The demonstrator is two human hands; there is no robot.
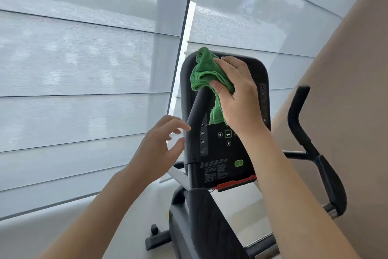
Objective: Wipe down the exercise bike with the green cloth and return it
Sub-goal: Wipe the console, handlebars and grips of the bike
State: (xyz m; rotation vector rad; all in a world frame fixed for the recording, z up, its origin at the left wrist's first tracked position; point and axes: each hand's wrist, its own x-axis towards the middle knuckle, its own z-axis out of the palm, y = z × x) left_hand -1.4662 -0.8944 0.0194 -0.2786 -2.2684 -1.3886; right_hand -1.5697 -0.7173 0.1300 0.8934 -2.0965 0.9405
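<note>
The black exercise bike (212,227) stands in front of me, its console (222,153) facing me with lit symbols and a green button. My right hand (237,93) grips the bunched green cloth (204,74) and holds it against the upper part of the console, near the top of the left handlebar (194,132). My left hand (161,143) hovers just left of that handlebar with its fingers spread and relaxed, holding nothing. The right handlebar (315,153) curves off to the right.
Grey sheer blinds (84,69) cover the windows to the left and behind the bike. A beige wall (346,69) rises on the right, close to the right handlebar. The pale floor (134,216) shows below, with the bike's base foot (156,239) on it.
</note>
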